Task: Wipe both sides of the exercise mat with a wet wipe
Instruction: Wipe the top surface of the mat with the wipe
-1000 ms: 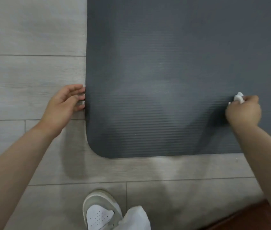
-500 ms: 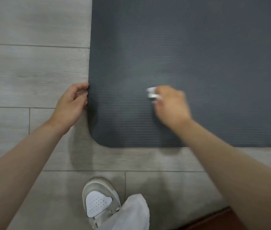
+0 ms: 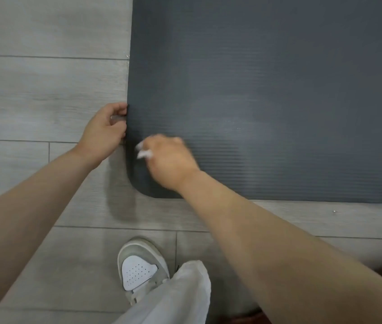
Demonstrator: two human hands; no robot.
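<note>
Dark grey ribbed foam exercise mat (image 3: 267,90) lies flat on the pale grey wood-plank floor (image 3: 45,90), filling the upper right of the head view, with its rounded near-left corner towards the person and its near edge running off to the right. At the mat's left edge, just above that corner, sits the left hand (image 3: 102,132); its fingers are curled and their tips touch the side of the mat, though whether they actually pinch the edge or only press against it cannot be told. Close beside it, on the mat's surface near the same corner, the right hand (image 3: 169,160) is blurred, fingers curled round a small crumpled white wet wipe (image 3: 143,152), part of which sticks out on the left side of the fist. The wipe lies against the mat. Both bare forearms reach in from the bottom corners of the view. Nearer the person, on the floor below the mat, stands a white and grey perforated-toe sneaker (image 3: 141,267), with a light grey trouser leg (image 3: 176,298) covering its right side.
</note>
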